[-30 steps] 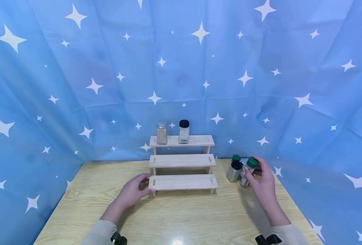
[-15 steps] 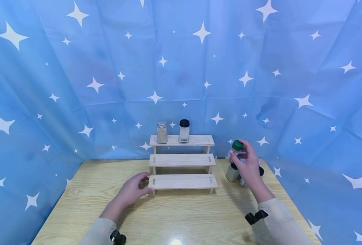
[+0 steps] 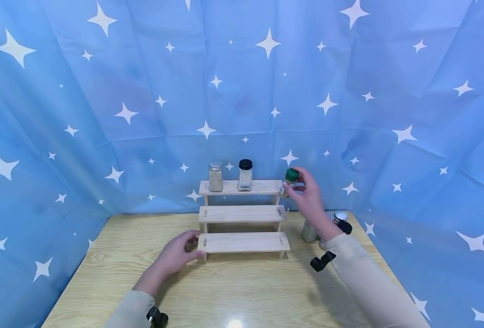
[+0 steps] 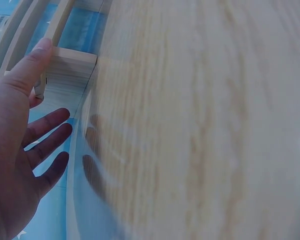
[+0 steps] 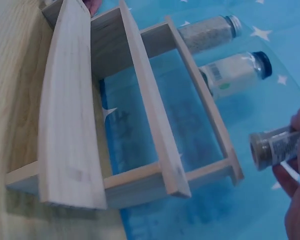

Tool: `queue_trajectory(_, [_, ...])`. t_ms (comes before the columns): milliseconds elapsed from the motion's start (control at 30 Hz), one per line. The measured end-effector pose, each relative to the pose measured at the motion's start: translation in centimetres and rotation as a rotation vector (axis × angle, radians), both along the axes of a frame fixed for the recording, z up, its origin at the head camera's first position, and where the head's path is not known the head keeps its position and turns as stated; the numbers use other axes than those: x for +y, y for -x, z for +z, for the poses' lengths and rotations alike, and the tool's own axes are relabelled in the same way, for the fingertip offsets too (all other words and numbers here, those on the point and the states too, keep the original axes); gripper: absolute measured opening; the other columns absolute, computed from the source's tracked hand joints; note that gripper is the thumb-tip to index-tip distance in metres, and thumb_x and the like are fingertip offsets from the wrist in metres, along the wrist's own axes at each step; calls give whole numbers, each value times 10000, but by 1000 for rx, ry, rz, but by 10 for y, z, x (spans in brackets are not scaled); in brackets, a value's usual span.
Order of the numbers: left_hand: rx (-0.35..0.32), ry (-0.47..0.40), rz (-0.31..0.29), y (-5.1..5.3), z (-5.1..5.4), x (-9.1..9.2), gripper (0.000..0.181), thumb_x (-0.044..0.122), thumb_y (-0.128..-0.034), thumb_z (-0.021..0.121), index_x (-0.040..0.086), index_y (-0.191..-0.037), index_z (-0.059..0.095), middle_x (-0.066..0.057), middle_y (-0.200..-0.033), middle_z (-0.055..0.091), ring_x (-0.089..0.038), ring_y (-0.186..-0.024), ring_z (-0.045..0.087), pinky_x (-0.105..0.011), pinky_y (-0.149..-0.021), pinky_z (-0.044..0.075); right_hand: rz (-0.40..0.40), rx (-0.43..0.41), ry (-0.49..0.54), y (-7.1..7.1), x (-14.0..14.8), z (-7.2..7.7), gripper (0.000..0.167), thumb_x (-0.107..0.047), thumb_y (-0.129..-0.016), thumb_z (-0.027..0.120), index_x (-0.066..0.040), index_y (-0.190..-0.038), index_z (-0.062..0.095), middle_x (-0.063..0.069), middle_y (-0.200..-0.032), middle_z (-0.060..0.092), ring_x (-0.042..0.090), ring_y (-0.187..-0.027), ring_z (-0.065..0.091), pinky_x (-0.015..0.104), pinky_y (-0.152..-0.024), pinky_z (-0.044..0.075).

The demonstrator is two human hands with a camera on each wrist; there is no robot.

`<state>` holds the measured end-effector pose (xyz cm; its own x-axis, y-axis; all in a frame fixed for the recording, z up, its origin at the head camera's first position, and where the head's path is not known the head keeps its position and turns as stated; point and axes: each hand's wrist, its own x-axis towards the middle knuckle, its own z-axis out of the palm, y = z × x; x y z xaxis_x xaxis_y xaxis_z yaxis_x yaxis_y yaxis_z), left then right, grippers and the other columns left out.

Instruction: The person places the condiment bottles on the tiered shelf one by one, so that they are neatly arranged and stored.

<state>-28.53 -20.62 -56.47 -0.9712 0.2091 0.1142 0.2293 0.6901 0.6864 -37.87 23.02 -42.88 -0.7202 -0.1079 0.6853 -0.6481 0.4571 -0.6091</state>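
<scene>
Rack: wooden, stiff; judged light and liable to slide if knocked; best steadied by a shelf end. Left grip pinches the left end of the rack's bottom shelf, remaining fingers spread. Right grip pinches the green-capped jar, held near the right end of the rack's top shelf, not touching. Jar judged fairly light, rigid, smooth, slippery, breakable if glass; recommended hold: upper body, base free.

Three shelves, two jars atop
</scene>
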Motion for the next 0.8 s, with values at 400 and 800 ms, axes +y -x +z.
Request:
queue_trajectory(400, [-3, -8, 2, -1, 0, 0, 784, 524, -909, 903, 183, -1556, 621, -10, -1298, 734, -247, -1194, 700, -534, -1050, 573, 51, -122, -37, 30, -30, 15, 586, -51, -1035, 789, -36, -1562, 532, 174, -1322, 648, 327, -1145, 657, 540, -938, 622])
queue_trajectory(800, [1, -9, 1, 0, 0, 0, 779, 533, -911, 897, 181, -1550, 624, -4, -1272, 738, -233, -1185, 699, -531, -1044, 575, 51, -127, -76, 47, -43, 7, 562, -62, -1050, 774, -62, -1555, 529, 167, -1304, 634, 325, -1125, 665, 508, -908, 642])
